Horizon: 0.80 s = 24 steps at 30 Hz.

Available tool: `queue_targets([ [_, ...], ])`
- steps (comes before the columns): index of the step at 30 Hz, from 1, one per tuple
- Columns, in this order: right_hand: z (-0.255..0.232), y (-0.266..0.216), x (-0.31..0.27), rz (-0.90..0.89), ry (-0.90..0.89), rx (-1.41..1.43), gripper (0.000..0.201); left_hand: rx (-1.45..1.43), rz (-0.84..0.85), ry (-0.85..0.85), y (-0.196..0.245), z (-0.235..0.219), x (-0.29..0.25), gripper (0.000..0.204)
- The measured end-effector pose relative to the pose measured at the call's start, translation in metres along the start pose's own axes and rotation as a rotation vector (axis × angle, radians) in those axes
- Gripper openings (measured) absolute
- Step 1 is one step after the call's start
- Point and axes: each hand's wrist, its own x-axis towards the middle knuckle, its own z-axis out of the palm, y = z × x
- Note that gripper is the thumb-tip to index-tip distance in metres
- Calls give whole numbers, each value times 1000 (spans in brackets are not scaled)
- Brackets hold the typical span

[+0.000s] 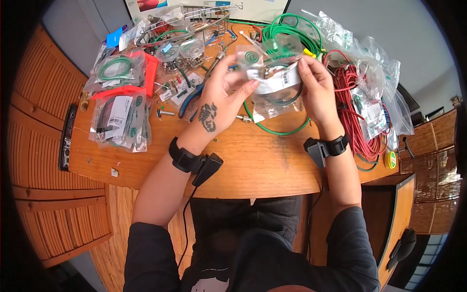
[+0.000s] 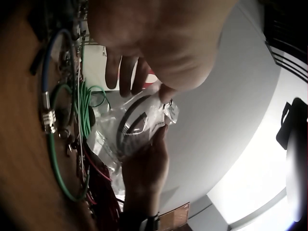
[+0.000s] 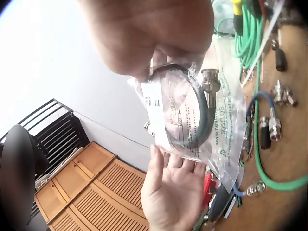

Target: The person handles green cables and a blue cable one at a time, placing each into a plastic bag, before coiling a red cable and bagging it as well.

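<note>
Both hands hold up a clear plastic bag (image 1: pixel 279 82) over the table. Inside it, a dark coiled cable (image 3: pixel 206 122) with a metal connector (image 3: pixel 210 79) shows, along with a white printed label (image 3: pixel 155 103). My left hand (image 1: pixel 221 100) pinches the bag's left side, its thumb on the front and its fingers behind, as the right wrist view shows. At the opposite upper edge, my right hand (image 1: pixel 317 90) pinches the plastic between thumb and fingers. Beneath the bag, a green cable (image 1: pixel 277 132) with a metal connector loops across the tabletop.
Two bagged cables lie left, one bag (image 1: pixel 116 70) on a red tray (image 1: pixel 152 70). Jars of connectors (image 1: pixel 169 57), a wire rack (image 1: pixel 209 22) and blue-handled pliers (image 1: pixel 188 101) stand or lie behind. Coiled green cable (image 1: pixel 292 31) and red cable (image 1: pixel 352 124) sit right.
</note>
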Motion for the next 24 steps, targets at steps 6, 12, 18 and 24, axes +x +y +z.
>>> queue_targets([
  [6,25,4,-17,-170,95,-137,35,-44,-163,-36,-8,-5,-1,23],
  [12,21,-17,-19,-457,-167,-791,41,13,-185,-122,-11,-1,-8,19],
  [18,13,-6,-14,-626,-165,-826,38,46,-156,-49,-9,1,-8,16],
  [24,17,-10,-17,-552,-210,-857,33,25,-162,-73,-8,2,-8,17],
])
